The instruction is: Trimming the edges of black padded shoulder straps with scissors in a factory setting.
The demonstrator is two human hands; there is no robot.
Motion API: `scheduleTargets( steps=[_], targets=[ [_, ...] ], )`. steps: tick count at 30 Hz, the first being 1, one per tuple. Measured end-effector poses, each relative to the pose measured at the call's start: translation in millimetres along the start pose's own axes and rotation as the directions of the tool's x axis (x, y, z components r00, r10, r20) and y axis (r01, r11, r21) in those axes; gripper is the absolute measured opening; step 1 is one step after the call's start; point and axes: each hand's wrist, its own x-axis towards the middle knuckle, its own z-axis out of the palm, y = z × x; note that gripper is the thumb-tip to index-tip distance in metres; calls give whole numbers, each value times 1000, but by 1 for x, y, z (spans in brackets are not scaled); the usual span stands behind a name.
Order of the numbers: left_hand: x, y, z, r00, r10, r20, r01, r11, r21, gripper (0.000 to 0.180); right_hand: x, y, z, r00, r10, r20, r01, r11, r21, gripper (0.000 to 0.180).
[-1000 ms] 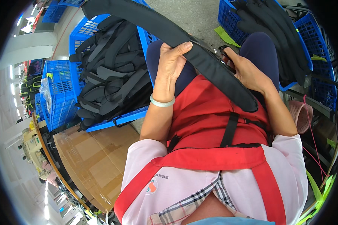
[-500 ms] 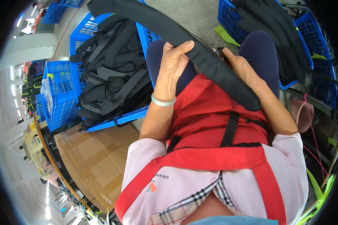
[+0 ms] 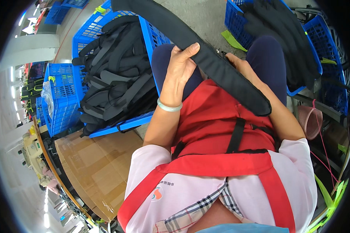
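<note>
Over the lap: both hands on a long black padded strap (image 3: 206,58).
Left to right: blue crate (image 3: 85,35) full of dark straps sits at the person's left; left hand (image 3: 181,66) is closed around the strap, thumb on top; strap runs diagonally across the red apron (image 3: 217,116); right hand (image 3: 241,66) sits under it, grip hidden, cannot tell; second blue crate (image 3: 237,19) on the right.

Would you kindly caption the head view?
Both hands, left hand and right hand, hold a black padded strap over the lap.
</note>
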Motion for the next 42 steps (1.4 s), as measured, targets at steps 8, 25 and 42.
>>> scheduleTargets(
  steps=[8,25,42],
  targets=[
    [3,-15,24,994,-84,-67,101,937,335,22,1,-30,-33,975,210,70,-221,898,379,39],
    [19,-29,21,969,-242,45,191,857,479,28,7,129,-132,507,466,-725,196,757,623,16],
    [-1,12,20,989,-137,-49,142,839,525,22,15,182,-193,714,-51,-698,-460,717,-523,28]
  ],
)
